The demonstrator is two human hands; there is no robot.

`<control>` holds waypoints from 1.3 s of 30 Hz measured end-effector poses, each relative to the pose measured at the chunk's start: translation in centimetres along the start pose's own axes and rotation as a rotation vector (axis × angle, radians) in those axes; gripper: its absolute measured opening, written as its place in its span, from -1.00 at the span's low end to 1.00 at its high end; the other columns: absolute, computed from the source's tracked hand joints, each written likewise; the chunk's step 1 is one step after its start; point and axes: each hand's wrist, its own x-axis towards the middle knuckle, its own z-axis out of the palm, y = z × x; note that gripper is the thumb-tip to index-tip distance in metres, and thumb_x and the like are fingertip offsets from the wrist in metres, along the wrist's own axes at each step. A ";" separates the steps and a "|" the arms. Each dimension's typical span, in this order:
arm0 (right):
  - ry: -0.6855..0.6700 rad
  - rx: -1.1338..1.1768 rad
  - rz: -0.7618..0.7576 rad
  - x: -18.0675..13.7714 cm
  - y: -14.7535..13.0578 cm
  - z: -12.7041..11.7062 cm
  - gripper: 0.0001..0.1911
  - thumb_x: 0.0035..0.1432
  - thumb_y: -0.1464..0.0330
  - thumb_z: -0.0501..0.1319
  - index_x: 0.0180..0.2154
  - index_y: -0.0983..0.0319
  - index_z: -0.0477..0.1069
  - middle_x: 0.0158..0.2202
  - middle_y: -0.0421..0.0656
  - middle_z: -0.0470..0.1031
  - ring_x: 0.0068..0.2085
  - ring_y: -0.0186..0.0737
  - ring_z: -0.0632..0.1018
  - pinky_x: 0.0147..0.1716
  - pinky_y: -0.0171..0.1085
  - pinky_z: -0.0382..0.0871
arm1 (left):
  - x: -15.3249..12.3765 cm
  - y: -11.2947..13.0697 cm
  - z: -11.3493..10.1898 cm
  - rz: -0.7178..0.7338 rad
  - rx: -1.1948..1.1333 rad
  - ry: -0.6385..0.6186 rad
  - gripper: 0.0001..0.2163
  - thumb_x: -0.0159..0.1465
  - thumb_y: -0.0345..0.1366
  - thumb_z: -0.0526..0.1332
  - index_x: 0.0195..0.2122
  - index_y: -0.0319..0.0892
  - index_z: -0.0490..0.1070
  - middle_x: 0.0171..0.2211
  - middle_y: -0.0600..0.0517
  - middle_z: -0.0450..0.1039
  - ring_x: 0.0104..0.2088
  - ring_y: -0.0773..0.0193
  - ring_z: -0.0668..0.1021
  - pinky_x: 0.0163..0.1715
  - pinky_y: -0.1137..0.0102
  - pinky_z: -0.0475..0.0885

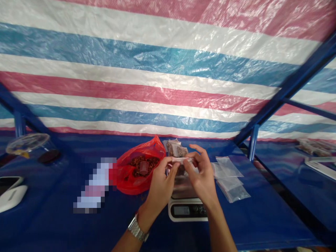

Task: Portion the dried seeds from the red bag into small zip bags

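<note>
My left hand (163, 178) and my right hand (202, 175) pinch the top edge of a small clear zip bag (181, 159) between thumbs and fingers. Dark contents show low in the bag, partly hidden by my hands. Beneath them is a digital kitchen scale (187, 210) with a metal plate and a lit display. Left of my hands lies an open red plastic bag (128, 187) of small brown pieces, with a clear plastic cup (144, 168) resting on them. Just behind my hands stand several filled zip bags (176, 148).
Flat clear zip bags (231, 182) lie to the right of the scale. On the blue table (65, 231) at left are a white device (12, 197), a phone (9, 183) and a clear container (28, 145). Blue metal bars (286, 87) and a striped tarp (157, 70) close off the back.
</note>
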 end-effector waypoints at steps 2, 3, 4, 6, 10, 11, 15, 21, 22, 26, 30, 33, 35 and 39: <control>-0.015 -0.012 0.001 0.0 0.1 -0.2 -0.54 0.28 0.26 0.26 0.18 0.07 0.30 -0.29 -0.24 0.47 -0.33 -0.24 0.37 -0.23 -0.23 0.31 | 0.1 0.0 -0.1 -0.018 -0.012 -0.005 -0.75 0.42 -0.08 0.16 -0.08 -0.13 0.48 -0.13 -0.04 0.62 -0.15 0.16 0.63 -0.12 0.35 0.48; -0.028 -0.020 0.001 0.0 0.1 -0.3 -0.53 0.28 0.25 0.26 0.19 0.07 0.30 -0.28 -0.23 0.47 -0.33 -0.23 0.37 -0.22 -0.23 0.31 | 0.1 0.1 -0.2 -0.033 -0.019 -0.001 -0.75 0.41 -0.08 0.16 -0.09 -0.13 0.48 -0.13 -0.04 0.63 -0.15 0.15 0.63 -0.12 0.34 0.48; -0.038 -0.027 0.004 0.0 0.2 -0.3 -0.53 0.27 0.25 0.27 0.19 0.06 0.31 -0.27 -0.23 0.48 -0.33 -0.23 0.37 -0.21 -0.22 0.31 | 0.1 0.1 -0.2 -0.051 -0.028 0.004 -0.76 0.41 -0.08 0.17 -0.10 -0.13 0.48 -0.13 -0.05 0.63 -0.15 0.15 0.63 -0.12 0.34 0.48; -0.041 -0.031 0.013 -0.1 0.3 -0.3 -0.55 0.27 0.25 0.27 0.17 0.06 0.32 -0.25 -0.23 0.49 -0.32 -0.24 0.37 -0.22 -0.23 0.31 | 0.1 0.3 -0.3 -0.091 -0.045 0.016 -0.76 0.39 -0.09 0.18 -0.13 -0.13 0.48 -0.16 -0.04 0.63 -0.16 0.15 0.63 -0.13 0.34 0.48; -0.002 0.018 0.034 -0.2 0.4 0.4 -0.63 0.28 0.27 0.27 0.10 0.08 0.34 -0.28 -0.23 0.47 -0.30 -0.24 0.43 -0.23 -0.25 0.33 | 0.1 0.7 -0.4 -0.126 -0.055 0.007 -0.77 0.36 -0.09 0.20 -0.14 -0.12 0.49 -0.19 -0.01 0.62 -0.18 0.16 0.63 -0.15 0.34 0.48; 0.010 0.041 0.036 -0.3 0.4 0.5 -0.64 0.28 0.27 0.27 0.08 0.09 0.34 -0.27 -0.22 0.47 -0.29 -0.24 0.45 -0.22 -0.24 0.35 | 0.1 0.8 -0.4 -0.124 -0.057 -0.001 -0.78 0.36 -0.10 0.20 -0.14 -0.12 0.49 -0.19 -0.01 0.62 -0.19 0.16 0.63 -0.14 0.34 0.48; 0.043 0.082 0.036 -0.4 0.3 1.1 -0.65 0.27 0.28 0.28 0.07 0.10 0.33 -0.26 -0.21 0.48 -0.23 -0.22 0.52 -0.17 -0.23 0.39 | 0.2 0.9 -0.6 -0.100 -0.041 -0.003 -0.81 0.37 -0.13 0.20 -0.16 -0.12 0.49 -0.22 0.02 0.61 -0.18 0.18 0.62 -0.15 0.36 0.47; -0.030 0.094 0.052 -0.5 0.0 1.3 -0.57 0.31 0.24 0.28 0.16 0.06 0.30 -0.24 -0.20 0.52 -0.22 -0.21 0.55 -0.14 -0.21 0.43 | 0.1 1.2 -0.9 -0.068 -0.024 0.013 -0.82 0.38 -0.13 0.20 -0.19 -0.12 0.47 -0.22 0.00 0.60 -0.18 0.17 0.61 -0.15 0.35 0.48; -0.026 0.089 0.047 -0.5 0.0 1.3 -0.58 0.31 0.24 0.28 0.16 0.06 0.30 -0.25 -0.21 0.53 -0.23 -0.21 0.55 -0.14 -0.21 0.43 | 0.1 1.2 -0.9 -0.065 -0.022 0.013 -0.82 0.38 -0.13 0.20 -0.19 -0.12 0.47 -0.22 0.00 0.60 -0.19 0.17 0.61 -0.15 0.35 0.48; -0.030 0.047 0.048 -0.6 0.4 1.4 -0.59 0.31 0.23 0.28 0.15 0.06 0.33 -0.21 -0.17 0.53 -0.21 -0.17 0.55 -0.13 -0.17 0.45 | 0.1 1.2 -1.0 -0.068 -0.022 -0.003 -0.80 0.39 -0.11 0.20 -0.21 -0.12 0.46 -0.21 -0.02 0.61 -0.20 0.17 0.61 -0.17 0.35 0.48; -0.037 0.021 0.036 -0.8 0.6 1.3 -0.54 0.32 0.23 0.27 0.22 0.03 0.31 -0.17 -0.15 0.54 -0.19 -0.16 0.56 -0.12 -0.15 0.47 | 0.3 1.1 -1.1 -0.076 -0.047 0.009 -0.80 0.38 -0.10 0.21 -0.21 -0.12 0.47 -0.22 -0.01 0.61 -0.18 0.16 0.61 -0.14 0.35 0.49; -0.046 0.008 0.023 -0.8 0.4 1.3 -0.51 0.32 0.23 0.28 0.24 0.01 0.30 -0.15 -0.16 0.54 -0.14 -0.16 0.58 -0.06 -0.16 0.47 | 0.3 1.2 -1.2 -0.049 -0.050 0.016 -0.81 0.38 -0.12 0.22 -0.21 -0.12 0.48 -0.21 -0.02 0.61 -0.17 0.16 0.62 -0.11 0.35 0.50; -0.043 0.010 0.022 -0.9 0.3 1.3 -0.54 0.31 0.24 0.28 0.21 0.02 0.34 -0.12 -0.15 0.55 -0.10 -0.16 0.58 -0.02 -0.17 0.47 | 0.2 1.3 -1.3 -0.020 -0.030 0.019 -0.82 0.38 -0.13 0.21 -0.24 -0.12 0.49 -0.22 -0.02 0.61 -0.18 0.17 0.62 -0.13 0.36 0.49; -0.096 0.030 0.050 -0.9 0.0 1.4 -0.55 0.31 0.25 0.28 0.21 0.05 0.38 -0.11 -0.13 0.58 -0.11 -0.17 0.60 -0.05 -0.21 0.51 | 0.2 1.5 -1.5 0.035 0.009 0.096 -0.79 0.37 -0.14 0.22 -0.35 -0.12 0.48 -0.26 -0.01 0.61 -0.21 0.18 0.61 -0.16 0.37 0.50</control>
